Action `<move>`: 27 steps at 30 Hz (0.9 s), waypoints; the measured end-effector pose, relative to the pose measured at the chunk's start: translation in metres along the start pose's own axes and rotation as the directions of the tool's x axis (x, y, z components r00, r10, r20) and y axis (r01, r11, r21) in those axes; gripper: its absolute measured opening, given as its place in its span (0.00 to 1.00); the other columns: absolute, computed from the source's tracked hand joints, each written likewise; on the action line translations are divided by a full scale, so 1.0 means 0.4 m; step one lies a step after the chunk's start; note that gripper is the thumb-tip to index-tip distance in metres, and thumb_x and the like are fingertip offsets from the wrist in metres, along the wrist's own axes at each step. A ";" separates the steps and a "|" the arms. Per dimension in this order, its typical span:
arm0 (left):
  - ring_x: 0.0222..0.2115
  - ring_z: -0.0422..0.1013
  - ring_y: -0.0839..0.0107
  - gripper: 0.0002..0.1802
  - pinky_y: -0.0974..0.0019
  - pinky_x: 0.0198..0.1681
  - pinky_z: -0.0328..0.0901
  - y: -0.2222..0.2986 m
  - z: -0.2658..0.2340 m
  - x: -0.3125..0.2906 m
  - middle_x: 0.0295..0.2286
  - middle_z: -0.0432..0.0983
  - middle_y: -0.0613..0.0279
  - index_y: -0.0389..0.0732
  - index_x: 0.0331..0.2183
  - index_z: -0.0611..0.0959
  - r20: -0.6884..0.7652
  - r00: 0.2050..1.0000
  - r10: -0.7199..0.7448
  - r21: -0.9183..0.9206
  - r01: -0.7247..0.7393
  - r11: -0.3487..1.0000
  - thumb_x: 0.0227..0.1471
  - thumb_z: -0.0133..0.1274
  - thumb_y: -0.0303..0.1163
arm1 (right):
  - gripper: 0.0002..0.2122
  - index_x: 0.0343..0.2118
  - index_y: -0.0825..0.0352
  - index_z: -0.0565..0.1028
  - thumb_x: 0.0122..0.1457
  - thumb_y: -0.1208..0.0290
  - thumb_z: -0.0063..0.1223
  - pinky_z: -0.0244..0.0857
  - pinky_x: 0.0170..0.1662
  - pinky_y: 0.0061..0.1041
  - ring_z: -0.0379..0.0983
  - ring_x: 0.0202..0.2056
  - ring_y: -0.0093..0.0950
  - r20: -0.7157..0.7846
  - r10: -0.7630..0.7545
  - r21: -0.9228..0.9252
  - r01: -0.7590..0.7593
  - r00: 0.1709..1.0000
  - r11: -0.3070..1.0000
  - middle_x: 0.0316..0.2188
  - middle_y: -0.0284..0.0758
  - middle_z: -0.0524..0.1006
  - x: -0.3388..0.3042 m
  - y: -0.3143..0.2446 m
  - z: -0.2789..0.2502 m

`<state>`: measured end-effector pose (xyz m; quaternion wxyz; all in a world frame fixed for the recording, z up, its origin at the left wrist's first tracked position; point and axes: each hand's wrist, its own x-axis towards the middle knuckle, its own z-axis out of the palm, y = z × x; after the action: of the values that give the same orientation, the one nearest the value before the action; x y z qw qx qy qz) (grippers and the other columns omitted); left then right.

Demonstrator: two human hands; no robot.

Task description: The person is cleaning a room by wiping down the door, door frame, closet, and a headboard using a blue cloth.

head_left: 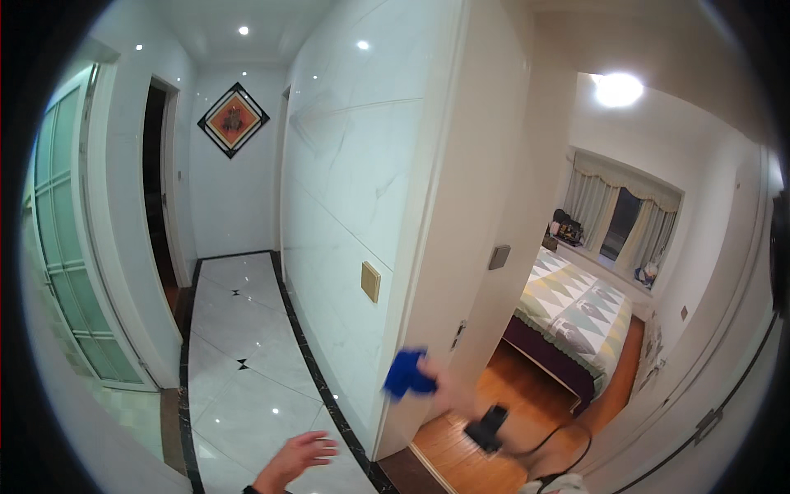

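Note:
My right hand (432, 380), smeared by motion, grips a blue cloth (406, 375) at the edge of the white door frame (409, 313). The cloth looks bunched, and I cannot tell whether it touches the frame. A black device (488, 428) is strapped at my right wrist, with a dark cable looping from it along the forearm. Lower and to the left, my left hand (296, 459) hangs over the tiled floor with its fingers stretched out and nothing in it.
A beige switch (371, 281) sits on the marble wall, and a grey one (499, 257) inside the doorway. The bedroom has a bed (568, 309) on wooden floor. On the left runs a tiled hallway (247, 321) past a glass door (78, 239); a diamond-shaped picture (234, 120) hangs beyond.

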<state>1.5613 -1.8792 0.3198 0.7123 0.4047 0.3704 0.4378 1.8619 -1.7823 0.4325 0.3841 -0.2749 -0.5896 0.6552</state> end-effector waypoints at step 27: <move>0.30 0.67 0.74 0.23 0.70 0.31 0.60 -0.150 -0.492 0.043 0.29 0.71 0.65 0.37 0.42 0.70 -0.528 0.758 -0.383 -0.035 0.431 0.902 0.43 0.49 0.37 | 0.04 0.25 0.66 0.69 0.47 0.75 0.41 0.54 0.48 0.31 0.64 0.38 0.30 0.215 -0.032 -0.774 0.151 0.976 -0.615 0.27 0.34 0.71 0.156 0.215 -0.129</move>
<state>1.4131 -1.8310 0.1845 0.6437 0.2111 0.6477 0.3486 1.8539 -1.7027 0.3456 -0.0287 -0.3798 -0.8841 -0.2707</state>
